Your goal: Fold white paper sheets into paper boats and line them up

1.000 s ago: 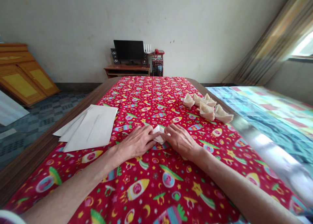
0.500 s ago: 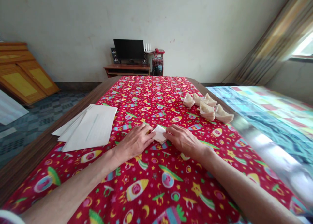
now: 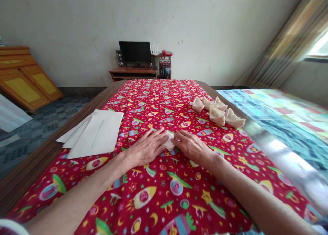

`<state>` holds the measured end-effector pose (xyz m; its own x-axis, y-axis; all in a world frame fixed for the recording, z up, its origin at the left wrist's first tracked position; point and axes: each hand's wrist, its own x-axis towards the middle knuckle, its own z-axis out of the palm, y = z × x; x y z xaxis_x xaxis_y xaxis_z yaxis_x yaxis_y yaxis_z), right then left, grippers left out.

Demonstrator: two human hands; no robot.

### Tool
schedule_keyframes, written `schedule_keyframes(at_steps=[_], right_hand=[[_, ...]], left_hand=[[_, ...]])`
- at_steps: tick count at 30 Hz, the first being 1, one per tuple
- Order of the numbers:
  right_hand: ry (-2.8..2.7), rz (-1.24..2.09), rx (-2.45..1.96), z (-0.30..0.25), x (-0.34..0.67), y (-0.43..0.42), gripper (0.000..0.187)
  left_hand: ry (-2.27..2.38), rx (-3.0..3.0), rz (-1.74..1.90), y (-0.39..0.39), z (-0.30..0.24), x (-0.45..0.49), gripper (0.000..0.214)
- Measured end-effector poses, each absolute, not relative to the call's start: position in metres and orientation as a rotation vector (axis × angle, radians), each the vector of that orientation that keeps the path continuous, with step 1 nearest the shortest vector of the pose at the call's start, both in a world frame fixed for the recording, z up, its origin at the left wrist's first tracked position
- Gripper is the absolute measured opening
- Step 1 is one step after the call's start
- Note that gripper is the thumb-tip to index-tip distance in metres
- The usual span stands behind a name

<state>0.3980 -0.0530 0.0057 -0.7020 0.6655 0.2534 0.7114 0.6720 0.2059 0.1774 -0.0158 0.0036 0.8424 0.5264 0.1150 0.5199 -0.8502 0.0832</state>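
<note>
A small folded white paper (image 3: 169,141) lies on the red patterned tablecloth (image 3: 164,190) in the middle of the table. My left hand (image 3: 147,147) lies flat with its fingers stretched over the paper's left part, pressing it down. My right hand (image 3: 191,145) rests against the paper's right edge, its fingers curled and pinching that edge. Most of the paper is hidden under the two hands.
A stack of white sheets (image 3: 94,133) lies to the left, near the wooden table edge (image 3: 38,159). Several folded paper boats (image 3: 217,112) sit at the far right. A patterned surface (image 3: 282,125) runs along the right side. A desk with a monitor (image 3: 135,52) stands by the far wall.
My left hand has gone from pinching the paper's left corner to lying flat over it. The paper is pressed lower onto the cloth. My right hand has barely moved.
</note>
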Motion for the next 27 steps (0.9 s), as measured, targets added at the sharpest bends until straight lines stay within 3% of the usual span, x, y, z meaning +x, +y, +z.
schedule_keyframes(at_steps=[12,19,27], right_hand=[[-2.725,-0.363,-1.153,0.009,0.400,-0.055,0.022],[-2.642,-0.309,-1.160,0.007,0.402,-0.052,0.023],[-2.533,-0.191,-1.119,0.004,0.401,-0.055,0.026]], left_hand=[[0.752,2.983,0.205,-0.024,0.002,0.157,0.043],[0.668,2.780,0.808,-0.013,-0.016,0.167,0.026],[0.646,2.757,0.912,-0.009,-0.015,0.169,0.016]])
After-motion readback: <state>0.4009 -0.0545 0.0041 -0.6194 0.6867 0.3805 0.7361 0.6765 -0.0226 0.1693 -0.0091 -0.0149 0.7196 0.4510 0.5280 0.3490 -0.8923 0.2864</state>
